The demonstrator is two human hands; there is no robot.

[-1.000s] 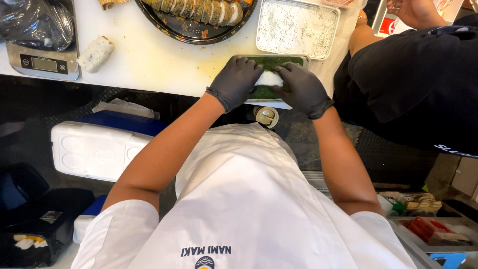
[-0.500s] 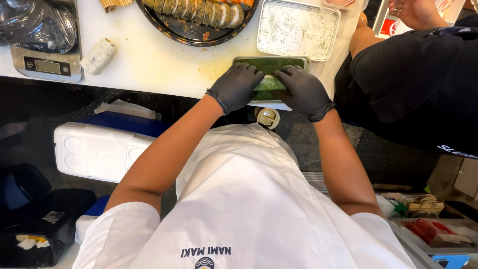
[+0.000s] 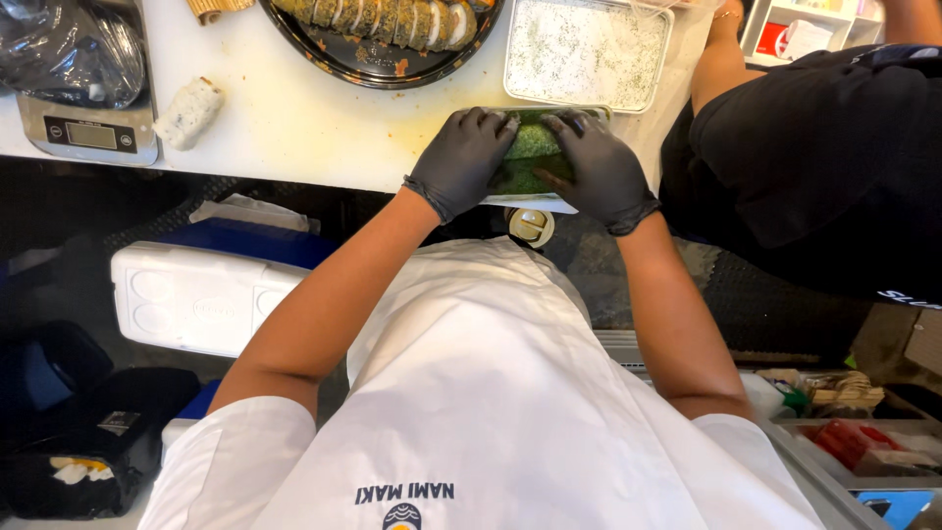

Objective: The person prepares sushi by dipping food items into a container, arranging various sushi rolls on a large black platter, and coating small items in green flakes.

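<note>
Both gloved hands, left hand (image 3: 469,157) and right hand (image 3: 599,167), are clamping around the green sushi roll (image 3: 531,155) at the table (image 3: 294,118) edge; it looks soft, crumbly, best gripped evenly along its sides.

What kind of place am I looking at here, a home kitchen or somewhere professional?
Most likely a commercial sushi prep counter. Gloved hands, left hand and right hand, press a green-coated roll; a black platter of sliced rolls, a tray of white coating and a digital scale stand nearby.
</note>
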